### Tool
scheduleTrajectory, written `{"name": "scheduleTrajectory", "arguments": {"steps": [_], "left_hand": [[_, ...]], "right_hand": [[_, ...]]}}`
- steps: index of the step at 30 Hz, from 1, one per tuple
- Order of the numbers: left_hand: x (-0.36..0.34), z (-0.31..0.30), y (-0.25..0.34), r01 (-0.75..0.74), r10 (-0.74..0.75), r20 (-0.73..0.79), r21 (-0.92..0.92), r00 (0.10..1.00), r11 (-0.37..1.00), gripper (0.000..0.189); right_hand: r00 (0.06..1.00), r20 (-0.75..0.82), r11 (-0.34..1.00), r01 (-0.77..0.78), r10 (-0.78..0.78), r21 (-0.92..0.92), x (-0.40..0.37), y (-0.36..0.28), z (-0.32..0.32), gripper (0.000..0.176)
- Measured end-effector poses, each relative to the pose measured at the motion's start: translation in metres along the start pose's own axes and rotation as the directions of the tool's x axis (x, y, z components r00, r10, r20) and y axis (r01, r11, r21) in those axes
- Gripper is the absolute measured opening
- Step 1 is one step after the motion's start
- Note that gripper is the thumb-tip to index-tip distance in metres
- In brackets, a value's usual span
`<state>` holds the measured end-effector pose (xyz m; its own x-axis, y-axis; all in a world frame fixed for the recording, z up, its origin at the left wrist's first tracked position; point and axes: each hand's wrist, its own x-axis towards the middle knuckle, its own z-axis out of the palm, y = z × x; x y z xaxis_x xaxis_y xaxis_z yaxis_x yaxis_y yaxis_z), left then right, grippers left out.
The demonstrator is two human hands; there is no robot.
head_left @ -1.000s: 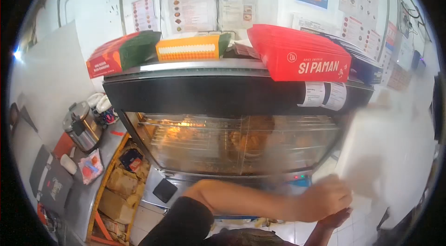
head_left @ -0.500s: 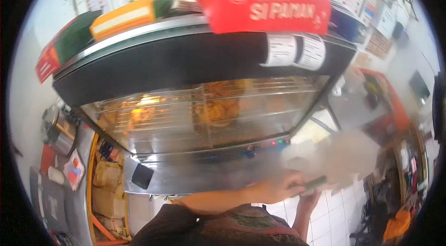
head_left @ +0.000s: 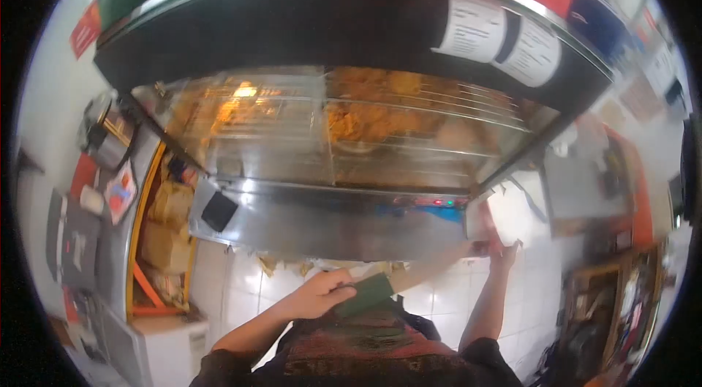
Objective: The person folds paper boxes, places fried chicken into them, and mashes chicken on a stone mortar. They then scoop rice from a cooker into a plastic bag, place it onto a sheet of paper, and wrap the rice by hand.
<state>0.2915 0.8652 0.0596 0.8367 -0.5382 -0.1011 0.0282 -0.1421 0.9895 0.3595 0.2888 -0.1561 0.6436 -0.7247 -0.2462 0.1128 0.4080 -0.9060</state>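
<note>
Low in the view, my left hand (head_left: 323,295) has its fingers closed on a dark green packet (head_left: 368,295) in front of my body. A pale, motion-smeared sheet (head_left: 428,270) extends from the packet toward my right hand. My right hand (head_left: 503,252) is farther out at the right, beside a white lit surface (head_left: 515,215) near the corner of the food cabinet; its fingers are blurred, and what they touch cannot be made out.
Ahead stands a glass food cabinet (head_left: 219,36) with fried food (head_left: 373,120) inside. Its steel ledge (head_left: 314,230) carries a black square object (head_left: 219,211). Wooden shelving with brown bags (head_left: 165,246) is at the left, a metal pot (head_left: 108,131) beyond. Dark shelves (head_left: 599,306) stand right.
The hands have moved apart: my left hand went left with the green packet, my right hand up and outward. The view has tilted down, with the cabinet appearing closer.
</note>
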Motion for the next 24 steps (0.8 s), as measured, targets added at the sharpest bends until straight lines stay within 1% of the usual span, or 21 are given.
{"name": "scheduleTrajectory", "arguments": {"steps": [1, 2, 4, 5, 6, 8, 9, 11, 12, 13, 15, 16, 17, 18, 19, 20, 22, 24], "left_hand": [[-0.007, 0.006, -0.003, 0.051, -0.053, -0.069, -0.032, 0.996, 0.998, 0.018], [-0.017, 0.012, -0.005, 0.107, -0.115, -0.137, -0.070, 0.984, 0.992, 0.018], [-0.033, 0.033, -0.001, 0.235, -0.274, -0.257, -0.174, 0.927, 0.956, 0.018], [-0.038, 0.040, -0.002, 0.289, -0.309, -0.338, -0.109, 0.889, 0.951, 0.018], [-0.047, 0.050, -0.005, 0.358, -0.347, -0.402, -0.049, 0.848, 0.932, 0.018], [-0.063, 0.071, -0.012, 0.349, -0.394, -0.556, -0.191, 0.732, 0.918, 0.022], [-0.072, 0.077, -0.019, 0.318, -0.451, -0.554, -0.323, 0.700, 0.891, 0.020], [-0.093, 0.085, -0.028, 0.229, -0.475, -0.578, -0.448, 0.663, 0.864, 0.019], [-0.103, 0.086, -0.032, 0.172, -0.475, -0.595, -0.494, 0.649, 0.853, 0.018], [-0.114, 0.085, -0.037, 0.109, -0.489, -0.562, -0.575, 0.667, 0.810, 0.018], [-0.129, 0.084, -0.043, 0.023, -0.496, -0.546, -0.657, 0.676, 0.754, 0.018], [-0.137, 0.080, -0.047, -0.020, -0.492, -0.535, -0.691, 0.687, 0.723, 0.018], [-0.148, 0.077, -0.056, 0.006, -0.486, -0.518, -0.680, 0.704, 0.733, 0.019], [-0.160, 0.075, -0.068, 0.033, -0.479, -0.499, -0.667, 0.722, 0.744, 0.019], [-0.173, 0.072, -0.077, 0.061, -0.472, -0.477, -0.652, 0.741, 0.756, 0.020], [-0.185, 0.066, -0.076, 0.101, -0.473, -0.422, -0.655, 0.773, 0.749, 0.022], [-0.211, 0.053, -0.071, 0.143, -0.534, -0.280, -0.772, 0.798, 0.619, 0.020], [-0.241, 0.049, -0.088, 0.129, -0.528, -0.264, -0.794, 0.807, 0.595, 0.020]], "right_hand": [[0.999, 0.047, 1.000, 0.024, -0.025, 0.019, 0.023, 0.004, 0.001, 0.073], [0.999, 0.044, 1.000, 0.001, 0.000, -0.010, 0.038, 0.011, -0.006, 0.069], [1.000, -0.028, 0.989, -0.002, -0.003, -0.148, 0.069, 0.020, -0.016, 0.062], [0.995, -0.093, 0.969, 0.003, -0.027, -0.248, 0.083, 0.026, -0.025, 0.059], [0.983, -0.168, 0.924, 0.004, -0.074, -0.381, 0.094, 0.030, -0.038, 0.056], [0.920, -0.317, 0.748, -0.040, -0.231, -0.663, 0.101, 0.033, -0.062, 0.051], [0.888, -0.333, 0.687, -0.029, -0.315, -0.726, 0.092, 0.029, -0.065, 0.050], [0.890, -0.230, 0.636, 0.083, -0.394, -0.767, 0.024, 0.000, -0.017, 0.047], [0.883, -0.180, 0.618, 0.145, -0.433, -0.773, -0.018, 0.000, 0.005, 0.046], [0.882, 0.041, 0.539, 0.323, -0.469, -0.778, -0.045, 0.009, 0.010, 0.044], [0.905, 0.251, 0.658, 0.422, -0.343, -0.624, -0.125, 0.020, 0.045, 0.040], [0.943, 0.270, 0.819, 0.306, -0.193, -0.486, -0.190, 0.020, 0.085, 0.037], [0.904, 0.409, 0.797, 0.337, -0.124, -0.501, -0.249, 0.025, 0.112, 0.034], [0.844, 0.534, 0.775, 0.370, -0.050, -0.512, -0.305, 0.029, 0.134, 0.031], [0.690, 0.724, 0.790, 0.435, 0.017, -0.433, -0.361, 0.023, 0.153, 0.029], [0.491, 0.868, 0.808, 0.479, 0.077, -0.343, -0.410, 0.020, 0.170, 0.029], [0.231, 0.970, 0.818, 0.541, 0.079, -0.196, -0.475, 0.033, 0.193, 0.029], [0.252, 0.947, 0.770, 0.557, 0.199, -0.311, -0.513, 0.046, 0.206, 0.030]]}}
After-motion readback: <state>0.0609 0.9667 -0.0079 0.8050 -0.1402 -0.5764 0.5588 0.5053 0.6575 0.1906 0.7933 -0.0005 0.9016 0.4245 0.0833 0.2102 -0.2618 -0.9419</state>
